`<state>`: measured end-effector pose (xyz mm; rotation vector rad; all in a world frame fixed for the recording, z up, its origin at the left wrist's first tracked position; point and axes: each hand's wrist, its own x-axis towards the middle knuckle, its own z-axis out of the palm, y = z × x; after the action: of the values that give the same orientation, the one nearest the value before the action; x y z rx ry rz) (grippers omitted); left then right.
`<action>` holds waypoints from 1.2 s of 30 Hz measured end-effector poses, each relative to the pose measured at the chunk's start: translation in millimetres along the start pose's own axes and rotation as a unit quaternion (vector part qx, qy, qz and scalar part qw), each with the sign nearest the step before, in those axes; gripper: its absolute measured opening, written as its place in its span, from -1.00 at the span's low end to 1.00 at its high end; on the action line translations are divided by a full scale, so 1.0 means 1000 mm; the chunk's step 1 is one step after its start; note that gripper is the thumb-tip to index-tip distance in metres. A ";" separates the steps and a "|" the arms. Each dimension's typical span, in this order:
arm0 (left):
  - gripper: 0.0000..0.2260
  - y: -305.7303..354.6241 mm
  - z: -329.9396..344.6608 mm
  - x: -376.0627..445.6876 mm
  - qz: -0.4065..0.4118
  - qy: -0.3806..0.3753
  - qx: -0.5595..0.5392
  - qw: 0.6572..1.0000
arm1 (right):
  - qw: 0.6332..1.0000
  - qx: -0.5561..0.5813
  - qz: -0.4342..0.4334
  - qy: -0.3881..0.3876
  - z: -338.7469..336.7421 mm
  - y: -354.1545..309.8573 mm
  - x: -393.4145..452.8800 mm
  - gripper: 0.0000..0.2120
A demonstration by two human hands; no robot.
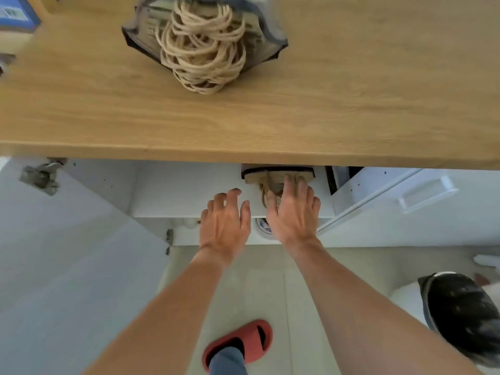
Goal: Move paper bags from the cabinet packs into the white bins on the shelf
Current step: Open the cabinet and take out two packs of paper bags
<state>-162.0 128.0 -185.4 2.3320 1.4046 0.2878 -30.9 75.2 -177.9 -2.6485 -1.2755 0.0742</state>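
Observation:
A pack of paper bags (205, 41) in clear dark-edged wrap lies on the wooden countertop (351, 104), its tan rope handles spilling toward me. A second pack of paper bags (254, 176) sits on the white cabinet shelf (186, 190) under the counter, mostly hidden by the counter edge. My right hand (293, 215) reaches onto that pack's rope handles, fingers spread over them; a firm hold is not visible. My left hand (226, 220) hovers beside it over the shelf edge, fingers apart and holding nothing.
Both white cabinet doors stand open: the left door (67, 266) and the right door (405, 207) with a recessed handle. A bin lined with a black bag (460, 318) stands on the floor at right. My foot in a red slipper (240, 345) is below. A blue box (16, 14) sits at the counter's far left.

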 end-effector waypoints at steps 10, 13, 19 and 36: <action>-0.49 0.012 0.090 0.146 -0.142 -0.045 -0.260 0.954 | 0.978 0.119 0.160 -0.064 0.072 0.057 0.134 -0.11; -0.45 0.022 0.097 0.162 -0.144 -0.057 -0.254 0.955 | 0.961 0.186 0.192 -0.065 0.086 0.061 0.144 0.01; -0.45 0.020 0.082 0.144 -0.181 -0.125 -0.226 0.949 | 0.974 0.167 0.149 -0.013 0.078 0.057 0.104 -0.05; -0.59 0.038 -0.114 -0.164 -0.172 -0.141 -0.136 0.965 | 0.981 0.087 0.153 -0.079 -0.129 0.000 -0.196 -0.15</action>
<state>-252.4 -5.5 -61.2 1.7897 1.4870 0.0382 -137.2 -97.8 -60.1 -2.7024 -0.8455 0.4276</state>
